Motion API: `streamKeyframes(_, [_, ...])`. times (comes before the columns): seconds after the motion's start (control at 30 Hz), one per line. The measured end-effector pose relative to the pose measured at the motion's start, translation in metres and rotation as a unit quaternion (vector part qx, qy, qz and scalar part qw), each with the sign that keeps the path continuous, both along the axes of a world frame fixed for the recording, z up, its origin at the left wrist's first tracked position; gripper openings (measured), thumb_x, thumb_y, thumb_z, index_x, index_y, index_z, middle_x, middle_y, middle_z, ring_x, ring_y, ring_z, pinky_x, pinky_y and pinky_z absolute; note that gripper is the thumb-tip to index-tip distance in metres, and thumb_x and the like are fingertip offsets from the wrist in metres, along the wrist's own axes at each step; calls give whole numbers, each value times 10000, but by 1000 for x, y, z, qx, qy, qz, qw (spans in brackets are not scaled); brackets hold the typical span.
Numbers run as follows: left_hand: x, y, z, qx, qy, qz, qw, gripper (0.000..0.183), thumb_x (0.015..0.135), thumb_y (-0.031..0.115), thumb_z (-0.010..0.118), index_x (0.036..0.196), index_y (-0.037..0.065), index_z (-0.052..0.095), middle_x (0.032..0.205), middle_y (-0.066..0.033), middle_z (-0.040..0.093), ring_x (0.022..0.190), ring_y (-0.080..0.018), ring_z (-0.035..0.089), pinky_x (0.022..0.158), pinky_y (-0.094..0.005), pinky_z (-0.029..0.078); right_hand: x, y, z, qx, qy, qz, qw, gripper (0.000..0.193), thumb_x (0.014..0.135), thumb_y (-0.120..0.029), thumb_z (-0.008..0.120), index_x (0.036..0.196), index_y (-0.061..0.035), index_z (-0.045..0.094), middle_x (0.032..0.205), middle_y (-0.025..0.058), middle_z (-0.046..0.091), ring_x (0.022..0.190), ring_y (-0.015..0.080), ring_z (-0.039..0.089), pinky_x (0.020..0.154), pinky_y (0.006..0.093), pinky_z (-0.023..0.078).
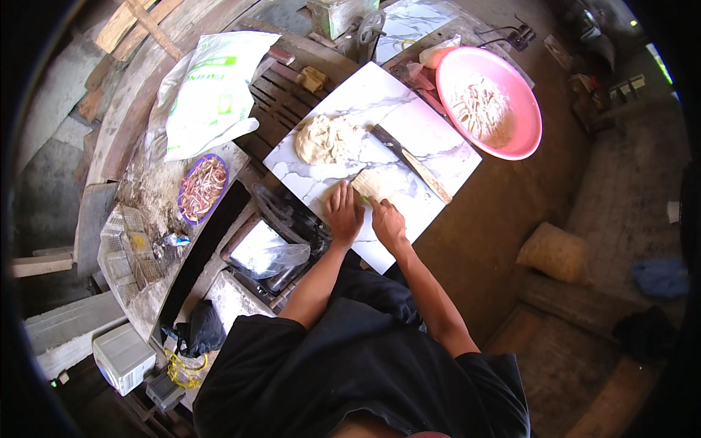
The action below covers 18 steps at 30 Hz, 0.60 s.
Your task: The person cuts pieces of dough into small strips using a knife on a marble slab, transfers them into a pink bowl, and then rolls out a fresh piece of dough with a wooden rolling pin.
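Observation:
On a white marbled board [438, 139], a pale flat piece of dough [375, 182] lies in front of my hands. My left hand [344, 213] rests with fingers stretched out at the dough's near left edge. Closed at the near right side of the dough is my right hand [389, 221], gripping a small tool of which only a bit of green shows; its kind is hidden. Farther back sits a heap of soft dough [325, 140]. To its right lies a long dark-bladed knife [412, 163] with a wooden handle, untouched.
A pink basin [527, 120] with floured dough strips stands beyond the board's right corner. Left are a white-and-green sack [219, 87], a purple-rimmed bowl [203, 188] of reddish strips and a wire basket [130, 244]. A hand-crank machine [371, 28] stands at the back.

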<state>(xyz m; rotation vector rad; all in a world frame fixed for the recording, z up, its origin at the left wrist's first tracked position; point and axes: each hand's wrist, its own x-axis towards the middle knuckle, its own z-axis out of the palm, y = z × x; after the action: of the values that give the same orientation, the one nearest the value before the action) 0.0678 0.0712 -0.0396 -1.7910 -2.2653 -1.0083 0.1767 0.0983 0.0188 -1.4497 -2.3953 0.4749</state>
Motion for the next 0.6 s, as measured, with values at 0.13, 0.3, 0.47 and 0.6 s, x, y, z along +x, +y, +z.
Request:
streamKeyframes(0.13, [-9, -1, -3, 7, 11, -9, 1000, 449, 769, 226, 450, 1156, 0, 417, 1268, -141, 359, 1169, -255, 327, 944, -417, 234, -1, -5, 5, -21, -4, -6, 1000, 291, 778, -82, 404, 1031, -70, 548, 810, 169, 558, 733, 318, 563, 629, 391, 464])
streamKeyframes(0.3, [-21, 0, -8, 17, 22, -11, 1000, 434, 785, 237, 407, 1147, 0, 428, 1259, -137, 375, 1151, -269, 350, 942, -421, 239, 2, -13, 9, -48, -23, -15, 998, 294, 777, -82, 395, 1028, -58, 544, 825, 176, 558, 753, 314, 564, 642, 394, 466])
streamKeyframes(0.47, [-28, -1, -3, 7, 21, -18, 1000, 460, 756, 231, 430, 1155, 3, 415, 1273, -127, 359, 1165, -263, 339, 948, -418, 236, 14, -22, 8, -42, -39, -20, 998, 290, 767, -72, 421, 1029, -74, 546, 820, 170, 558, 747, 307, 566, 638, 388, 469])
streamKeyframes(0.6, [-38, -4, -6, 18, 39, -17, 999, 451, 742, 208, 443, 1146, 9, 423, 1263, -122, 374, 1162, -254, 348, 942, -419, 257, 22, -33, 11, -48, -46, -33, 997, 294, 764, -66, 432, 1036, -81, 543, 804, 161, 557, 738, 301, 567, 632, 379, 471])
